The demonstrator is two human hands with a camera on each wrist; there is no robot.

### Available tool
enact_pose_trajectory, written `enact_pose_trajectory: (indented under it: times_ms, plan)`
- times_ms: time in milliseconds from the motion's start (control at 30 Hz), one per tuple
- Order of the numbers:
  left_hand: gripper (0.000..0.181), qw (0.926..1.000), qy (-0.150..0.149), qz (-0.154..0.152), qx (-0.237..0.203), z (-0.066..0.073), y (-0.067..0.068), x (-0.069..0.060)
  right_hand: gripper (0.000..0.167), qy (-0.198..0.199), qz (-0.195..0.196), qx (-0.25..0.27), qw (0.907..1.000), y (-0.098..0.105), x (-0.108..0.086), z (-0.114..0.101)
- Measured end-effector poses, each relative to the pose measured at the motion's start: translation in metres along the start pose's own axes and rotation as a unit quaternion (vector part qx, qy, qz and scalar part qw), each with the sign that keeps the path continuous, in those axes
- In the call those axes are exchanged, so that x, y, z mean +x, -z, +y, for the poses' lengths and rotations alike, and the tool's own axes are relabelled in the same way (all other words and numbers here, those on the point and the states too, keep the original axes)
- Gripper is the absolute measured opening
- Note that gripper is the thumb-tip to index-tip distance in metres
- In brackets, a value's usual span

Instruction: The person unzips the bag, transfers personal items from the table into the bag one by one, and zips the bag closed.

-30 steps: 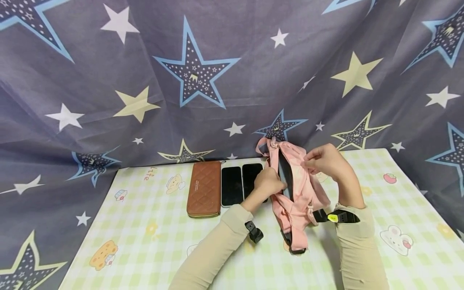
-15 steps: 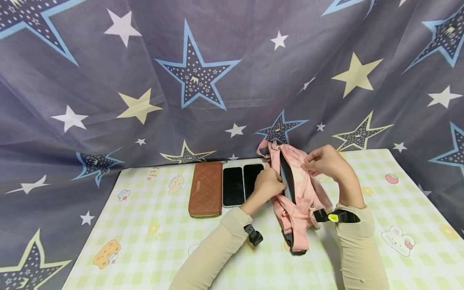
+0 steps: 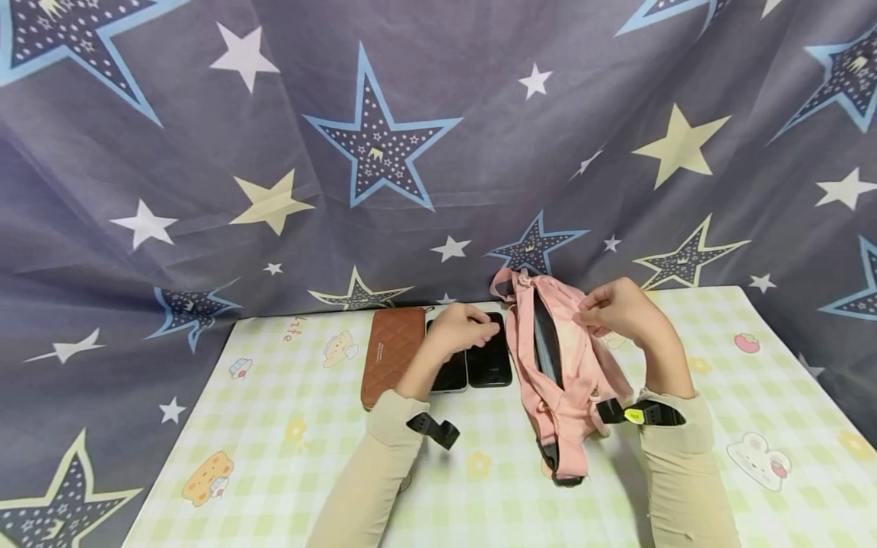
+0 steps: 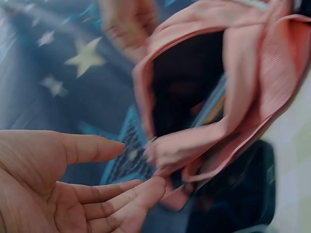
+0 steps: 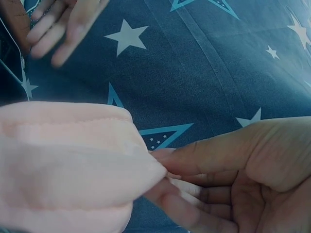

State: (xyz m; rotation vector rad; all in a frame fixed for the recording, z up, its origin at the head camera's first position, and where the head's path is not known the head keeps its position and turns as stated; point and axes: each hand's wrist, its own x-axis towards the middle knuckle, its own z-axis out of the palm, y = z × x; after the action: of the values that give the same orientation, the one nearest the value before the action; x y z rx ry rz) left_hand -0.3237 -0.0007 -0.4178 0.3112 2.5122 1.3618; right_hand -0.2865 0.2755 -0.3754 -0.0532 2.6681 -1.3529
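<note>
A pink zippered bag (image 3: 578,342) lies on the table with its dark mouth open. My right hand (image 3: 623,310) pinches the fabric at its right side between thumb and finger. In the right wrist view, the pinched pink edge (image 5: 112,170) hides the bag's inside. My left hand (image 3: 459,331) holds nothing and hovers over two black phones, the right phone (image 3: 489,369) and the left phone (image 3: 450,374), which it partly covers. Its fingers are loosely straight in the left wrist view. That view also gives a blurred look into the bag's opening (image 4: 184,82), where a blue strip shows.
A brown quilted wallet (image 3: 393,346) lies left of the phones, partly behind the left wrist. A grey star-print curtain (image 3: 438,152) hangs behind the table. The checked tablecloth (image 3: 274,457) has printed cartoon figures.
My left hand has let go of the bag's left edge and moved left over the phones. My right hand keeps its pinch on the bag. The head view has shifted slightly.
</note>
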Motion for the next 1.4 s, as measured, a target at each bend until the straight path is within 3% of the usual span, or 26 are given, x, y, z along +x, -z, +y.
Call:
enact_pose_trajectory:
  times_ms: [133, 333, 500, 667, 967, 1233, 1400]
  plan:
    - [0.029, 0.9962, 0.02, 0.01, -0.084, -0.017, 0.028, -0.01, 0.024, 0.001, -0.004, 0.001, 1.0, -0.002, -0.001, 0.0]
    - [0.034, 0.9856, 0.053, 0.061, -0.149, -0.047, 0.069, -0.027, 0.024, 0.002, -0.012, 0.008, 0.9999, -0.006, -0.003, 0.0]
    - [0.04, 0.9802, 0.083, 0.095, -0.152, -0.067, 0.102, -0.04, 0.023, 0.01, -0.011, 0.005, 0.9999, -0.007, -0.004, -0.003]
    - [0.053, 0.9786, 0.125, 0.098, -0.131, -0.078, 0.125, -0.048, 0.022, 0.022, -0.003, -0.007, 0.9997, -0.005, -0.004, -0.006]
    - [0.057, 0.9725, 0.194, 0.077, -0.104, -0.098, 0.137, -0.047, 0.025, 0.016, -0.007, -0.018, 0.9997, -0.002, -0.001, -0.002]
    - [0.057, 0.9671, 0.226, 0.075, -0.09, -0.11, 0.131, -0.043, 0.025, 0.01, -0.01, -0.022, 0.9996, -0.003, -0.001, 0.0]
    - [0.063, 0.9684, 0.234, 0.062, -0.06, -0.111, 0.126, -0.041, 0.025, 0.012, -0.011, -0.024, 0.9996, -0.002, 0.0, -0.001]
